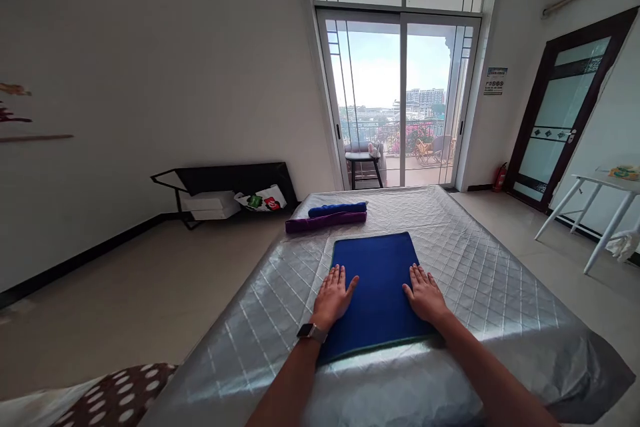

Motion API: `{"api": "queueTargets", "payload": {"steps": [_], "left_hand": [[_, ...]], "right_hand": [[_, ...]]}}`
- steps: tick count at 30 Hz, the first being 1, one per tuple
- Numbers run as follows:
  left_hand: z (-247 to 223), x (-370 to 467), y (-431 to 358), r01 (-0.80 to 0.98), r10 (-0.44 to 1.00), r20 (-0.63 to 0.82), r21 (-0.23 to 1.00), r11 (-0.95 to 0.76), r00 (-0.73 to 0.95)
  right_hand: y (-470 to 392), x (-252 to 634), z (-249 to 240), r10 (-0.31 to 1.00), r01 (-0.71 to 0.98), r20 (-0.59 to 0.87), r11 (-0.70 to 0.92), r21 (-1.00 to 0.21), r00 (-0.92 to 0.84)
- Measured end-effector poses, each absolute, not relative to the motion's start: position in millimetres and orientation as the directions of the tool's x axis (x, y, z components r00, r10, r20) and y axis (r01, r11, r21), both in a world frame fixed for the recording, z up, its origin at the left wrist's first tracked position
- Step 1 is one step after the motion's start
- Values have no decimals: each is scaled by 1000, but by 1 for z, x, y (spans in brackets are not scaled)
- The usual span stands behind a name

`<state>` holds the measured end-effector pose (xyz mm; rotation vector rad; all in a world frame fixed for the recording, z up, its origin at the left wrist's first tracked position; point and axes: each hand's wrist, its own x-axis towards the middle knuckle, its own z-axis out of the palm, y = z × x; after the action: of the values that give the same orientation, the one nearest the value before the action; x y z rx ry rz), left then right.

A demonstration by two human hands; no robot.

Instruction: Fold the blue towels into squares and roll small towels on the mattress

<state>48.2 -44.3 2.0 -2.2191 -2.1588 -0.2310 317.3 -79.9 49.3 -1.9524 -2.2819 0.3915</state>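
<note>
A blue cloth [377,287] with a dark green edge lies flat and smooth on the silver quilted cover [470,267]. On its left edge rests my left hand [334,293], palm down with the fingers spread, a watch [311,331] on the wrist. My right hand [424,292] lies palm down at the cloth's right edge, its thumb apart from the fingers. Neither hand grips anything. Beyond the cloth, to the left, a purple rolled cloth [325,221] and a blue rolled cloth [337,209] lie side by side.
A black frame [230,180] with white boxes [213,205] stands by the left wall. At right are a white stool [603,179] and a red fire extinguisher [500,177]. Brown dotted fabric [120,395] shows at the lower left.
</note>
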Motion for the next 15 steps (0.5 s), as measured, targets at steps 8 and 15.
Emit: {"api": "queueTargets", "payload": {"steps": [8,15], "left_hand": [[0,58,-47,994,983,174,105,42,-60],[-6,50,-47,995,977,200,86,56,-72]], "right_hand": [[-53,317,60,972,965,-123,175,-194,-201],[-5,301,68,981,962,-87,147,-232,-171]]}}
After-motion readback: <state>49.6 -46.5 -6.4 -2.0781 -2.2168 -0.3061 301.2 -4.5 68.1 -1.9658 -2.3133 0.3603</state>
